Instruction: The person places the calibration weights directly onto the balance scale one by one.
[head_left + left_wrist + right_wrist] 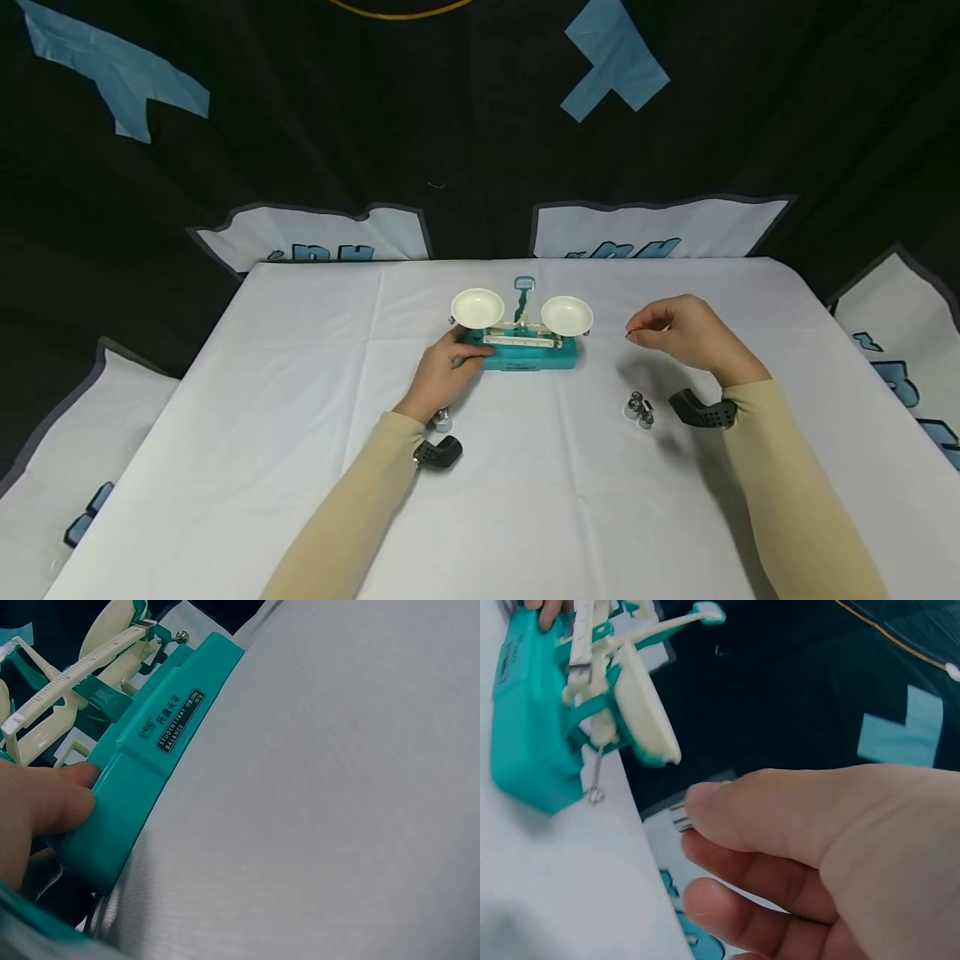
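Observation:
A teal tray balance (536, 358) with two cream pans stands toward the back of the table. My left hand (442, 375) grips the left end of its base, with the thumb on the front side in the left wrist view. The left pan (477, 308) sits a little higher than the right pan (567, 316). To the right of the balance, my right hand (686, 333) is raised over the table. Its thumb and forefinger pinch a small shiny metal weight (680, 817), mostly covered by the fingertips.
Several metal weights (639, 408) stand grouped on the white table (517, 517) below my right hand. More metal pieces (442, 419) lie by my left wrist, partly hidden by it. A black curtain (480, 125) hangs behind the table's back edge.

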{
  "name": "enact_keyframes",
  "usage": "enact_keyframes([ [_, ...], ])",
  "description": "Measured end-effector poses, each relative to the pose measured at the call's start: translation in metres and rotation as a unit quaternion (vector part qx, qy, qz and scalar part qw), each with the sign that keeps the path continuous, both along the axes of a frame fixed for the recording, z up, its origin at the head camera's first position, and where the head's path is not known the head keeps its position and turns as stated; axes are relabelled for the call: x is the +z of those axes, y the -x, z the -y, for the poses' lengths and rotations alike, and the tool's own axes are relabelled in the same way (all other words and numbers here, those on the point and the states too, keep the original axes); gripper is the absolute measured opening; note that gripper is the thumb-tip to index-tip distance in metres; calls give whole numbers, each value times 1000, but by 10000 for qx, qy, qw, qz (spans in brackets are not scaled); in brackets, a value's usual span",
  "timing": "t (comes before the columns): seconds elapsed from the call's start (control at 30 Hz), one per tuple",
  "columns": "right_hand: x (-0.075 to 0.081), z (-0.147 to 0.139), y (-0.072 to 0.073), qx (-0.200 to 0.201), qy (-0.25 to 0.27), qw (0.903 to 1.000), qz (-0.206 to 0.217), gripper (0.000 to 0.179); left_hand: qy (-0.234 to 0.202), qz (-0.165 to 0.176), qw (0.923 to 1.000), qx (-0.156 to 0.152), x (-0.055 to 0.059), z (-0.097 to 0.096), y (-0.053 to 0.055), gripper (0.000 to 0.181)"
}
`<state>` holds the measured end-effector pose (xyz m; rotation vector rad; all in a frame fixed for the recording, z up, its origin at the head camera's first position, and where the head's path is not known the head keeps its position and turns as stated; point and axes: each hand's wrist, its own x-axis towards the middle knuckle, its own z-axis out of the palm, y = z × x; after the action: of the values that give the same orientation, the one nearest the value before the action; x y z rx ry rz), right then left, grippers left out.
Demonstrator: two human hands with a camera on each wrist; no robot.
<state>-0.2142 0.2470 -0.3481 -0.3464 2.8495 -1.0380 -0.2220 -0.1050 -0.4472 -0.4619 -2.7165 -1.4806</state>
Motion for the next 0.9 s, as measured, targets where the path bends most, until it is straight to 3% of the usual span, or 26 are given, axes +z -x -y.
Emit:
enact_keyframes([
  [0.2,15,23,18,-13,-177,9998,-107,14,19,-5,10000,-4,-1,1,0,24],
  [0.43,21,52,34,97,-383,9991,-151,14,14,-23,10000,3,-1,1,0,24],
  [0.67,18,77,43,323,-505,9973,-422,15,31,-62,10000,-9,-2,1,1,24],
  [0.9,11,88,49,390,-586,9974,-168,14,36,-48,10000,-1,-2,0,2,24],
])
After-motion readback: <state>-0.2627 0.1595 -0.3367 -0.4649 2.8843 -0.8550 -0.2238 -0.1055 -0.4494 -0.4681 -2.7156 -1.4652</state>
